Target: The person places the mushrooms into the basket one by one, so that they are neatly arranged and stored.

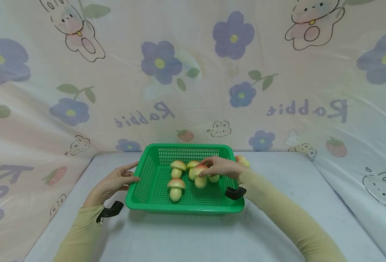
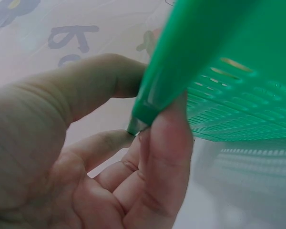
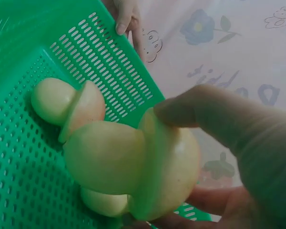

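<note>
A green plastic basket with slotted walls stands on the table. My left hand grips its left rim; in the left wrist view the thumb and fingers pinch the rim from both sides. Inside the basket, my right hand holds a toy mushroom by its reddish-yellow cap. The right wrist view shows this mushroom close up, its pale stem pointing away from the palm. Other toy mushrooms lie on the basket floor, one at the front and one behind it. More are partly hidden by the right hand.
Another toy mushroom lies outside the basket, behind its right rim, partly covered by the right forearm. The white table meets a patterned cloth wall at the back and on both sides.
</note>
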`<state>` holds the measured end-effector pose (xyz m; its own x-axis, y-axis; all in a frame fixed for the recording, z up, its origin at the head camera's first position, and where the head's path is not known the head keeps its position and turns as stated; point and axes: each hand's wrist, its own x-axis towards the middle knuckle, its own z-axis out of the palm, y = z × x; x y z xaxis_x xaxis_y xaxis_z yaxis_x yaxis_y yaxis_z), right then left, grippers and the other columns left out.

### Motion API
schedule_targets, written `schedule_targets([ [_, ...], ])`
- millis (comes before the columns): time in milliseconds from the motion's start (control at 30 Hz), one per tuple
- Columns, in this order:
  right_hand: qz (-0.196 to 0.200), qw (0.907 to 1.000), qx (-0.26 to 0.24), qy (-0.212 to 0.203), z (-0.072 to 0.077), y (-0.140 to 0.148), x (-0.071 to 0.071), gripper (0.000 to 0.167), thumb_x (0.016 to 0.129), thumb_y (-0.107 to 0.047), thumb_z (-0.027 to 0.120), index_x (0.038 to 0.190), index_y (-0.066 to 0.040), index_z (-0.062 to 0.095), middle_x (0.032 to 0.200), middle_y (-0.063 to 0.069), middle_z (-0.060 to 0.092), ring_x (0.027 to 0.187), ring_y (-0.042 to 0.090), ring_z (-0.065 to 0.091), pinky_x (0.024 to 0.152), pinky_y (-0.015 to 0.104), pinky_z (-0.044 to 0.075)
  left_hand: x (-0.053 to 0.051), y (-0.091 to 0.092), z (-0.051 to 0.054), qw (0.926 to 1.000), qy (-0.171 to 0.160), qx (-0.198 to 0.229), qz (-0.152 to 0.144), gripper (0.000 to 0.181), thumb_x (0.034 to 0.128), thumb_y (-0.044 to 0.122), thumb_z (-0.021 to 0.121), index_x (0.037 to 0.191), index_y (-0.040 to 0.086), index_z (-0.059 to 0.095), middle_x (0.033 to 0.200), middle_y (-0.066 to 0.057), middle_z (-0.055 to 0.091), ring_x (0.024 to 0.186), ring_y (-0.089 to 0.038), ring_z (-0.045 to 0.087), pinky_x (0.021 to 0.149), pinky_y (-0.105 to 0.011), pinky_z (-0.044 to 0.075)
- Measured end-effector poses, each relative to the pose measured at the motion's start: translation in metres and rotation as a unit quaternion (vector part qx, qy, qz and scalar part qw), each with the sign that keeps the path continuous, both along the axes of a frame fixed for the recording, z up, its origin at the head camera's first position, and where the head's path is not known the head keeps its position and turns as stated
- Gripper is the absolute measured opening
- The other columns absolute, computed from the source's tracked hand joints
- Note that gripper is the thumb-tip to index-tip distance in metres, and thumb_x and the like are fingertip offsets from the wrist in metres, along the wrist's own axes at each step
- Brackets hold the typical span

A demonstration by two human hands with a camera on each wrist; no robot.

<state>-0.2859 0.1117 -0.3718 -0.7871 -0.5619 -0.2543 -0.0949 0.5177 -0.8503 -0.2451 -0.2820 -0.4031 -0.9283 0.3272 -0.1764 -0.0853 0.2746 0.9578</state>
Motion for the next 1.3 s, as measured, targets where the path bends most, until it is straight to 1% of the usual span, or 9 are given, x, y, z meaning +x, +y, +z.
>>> schedule_targets([
  [200, 0.007, 0.9997, 0.022, -0.002, -0.007, -0.006, -0.003, 0.053, 0.081, -0.024, 0.076, 0.126, -0.002, 0.057, 0.107, 0.006, 0.062, 0.096, 0.018, 0.056, 0.09, 0.041, 0.046, 0.0, 0.001, 0.001, 1.0, 0.0, -0.004, 0.001, 0.083, 0.0897, 0.015, 0.069, 0.154, 0.012, 0.017, 0.091, -0.012, 0.06, 0.076, -0.02, 0.064, 0.07, -0.037, 0.056],
  [467, 0.019, 0.9985, 0.051, -0.004, -0.012, -0.013, -0.002, 0.052, 0.08, -0.024, 0.077, 0.124, -0.003, 0.059, 0.11, 0.004, 0.061, 0.093, 0.016, 0.056, 0.081, 0.032, 0.047, -0.002, 0.0, 0.001, 1.0, 0.005, -0.008, -0.001, 0.082, 0.0905, 0.015, 0.068, 0.154, 0.012, 0.017, 0.091, -0.013, 0.06, 0.076, -0.02, 0.064, 0.069, -0.037, 0.056],
  [633, 0.009, 0.9968, 0.079, 0.01, -0.015, -0.017, -0.001, 0.054, 0.078, -0.026, 0.079, 0.123, -0.003, 0.06, 0.105, 0.002, 0.06, 0.087, 0.015, 0.057, 0.08, 0.033, 0.047, -0.001, 0.001, 0.002, 1.0, 0.002, -0.008, -0.003, 0.082, 0.0906, 0.015, 0.068, 0.154, 0.012, 0.016, 0.092, -0.014, 0.06, 0.075, -0.02, 0.064, 0.069, -0.037, 0.056],
  [767, 0.012, 0.9969, 0.076, -0.013, -0.019, -0.018, -0.001, 0.056, 0.079, -0.025, 0.079, 0.124, 0.0, 0.058, 0.099, 0.003, 0.061, 0.081, 0.014, 0.057, 0.083, 0.038, 0.049, -0.001, 0.001, 0.002, 1.0, 0.001, -0.008, 0.0, 0.082, 0.0905, 0.015, 0.068, 0.154, 0.012, 0.016, 0.092, -0.014, 0.06, 0.076, -0.02, 0.064, 0.069, -0.037, 0.056],
  [867, 0.022, 0.9968, 0.07, -0.031, -0.021, -0.019, 0.0, 0.056, 0.08, -0.022, 0.078, 0.125, 0.003, 0.056, 0.098, 0.005, 0.06, 0.081, 0.014, 0.056, 0.085, 0.042, 0.049, -0.001, 0.001, 0.002, 0.9999, 0.002, -0.012, 0.001, 0.082, 0.0909, 0.015, 0.067, 0.154, 0.012, 0.016, 0.092, -0.014, 0.06, 0.076, -0.02, 0.064, 0.069, -0.037, 0.056],
  [933, 0.029, 0.9965, 0.072, -0.031, -0.023, -0.02, 0.0, 0.054, 0.08, -0.022, 0.078, 0.124, 0.003, 0.057, 0.1, 0.005, 0.06, 0.082, 0.014, 0.056, 0.084, 0.042, 0.049, 0.0, 0.001, 0.002, 0.9999, 0.001, -0.014, 0.002, 0.082, 0.0909, 0.015, 0.067, 0.154, 0.012, 0.016, 0.092, -0.014, 0.06, 0.076, -0.02, 0.064, 0.069, -0.036, 0.055],
  [1067, 0.041, 0.9958, 0.079, -0.021, -0.025, -0.022, 0.002, 0.037, 0.081, -0.022, 0.077, 0.109, -0.002, 0.064, 0.093, 0.002, 0.059, 0.079, 0.014, 0.055, 0.081, 0.04, 0.051, 0.0, 0.001, 0.001, 0.9999, -0.002, -0.014, 0.006, 0.082, 0.0903, 0.015, 0.068, 0.154, 0.012, 0.016, 0.092, -0.013, 0.061, 0.076, -0.021, 0.064, 0.068, -0.036, 0.055],
  [1167, 0.05, 0.9955, 0.078, -0.02, -0.027, -0.024, 0.002, 0.021, 0.083, -0.022, 0.076, 0.092, -0.006, 0.066, 0.079, -0.001, 0.057, 0.072, 0.013, 0.051, 0.074, 0.037, 0.05, -0.001, 0.001, 0.0, 0.9999, -0.002, -0.014, 0.007, 0.082, 0.0902, 0.015, 0.068, 0.154, 0.011, 0.017, 0.091, -0.013, 0.061, 0.076, -0.02, 0.064, 0.068, -0.036, 0.055],
  [1300, 0.053, 0.9953, 0.076, -0.027, -0.031, -0.024, 0.002, 0.018, 0.085, -0.024, 0.074, 0.081, -0.009, 0.064, 0.069, -0.003, 0.051, 0.065, 0.012, 0.046, 0.066, 0.03, 0.045, -0.002, 0.001, -0.002, 0.9999, 0.0, -0.014, 0.008, 0.081, 0.0906, 0.015, 0.068, 0.154, 0.011, 0.017, 0.091, -0.012, 0.061, 0.076, -0.02, 0.064, 0.068, -0.036, 0.055],
])
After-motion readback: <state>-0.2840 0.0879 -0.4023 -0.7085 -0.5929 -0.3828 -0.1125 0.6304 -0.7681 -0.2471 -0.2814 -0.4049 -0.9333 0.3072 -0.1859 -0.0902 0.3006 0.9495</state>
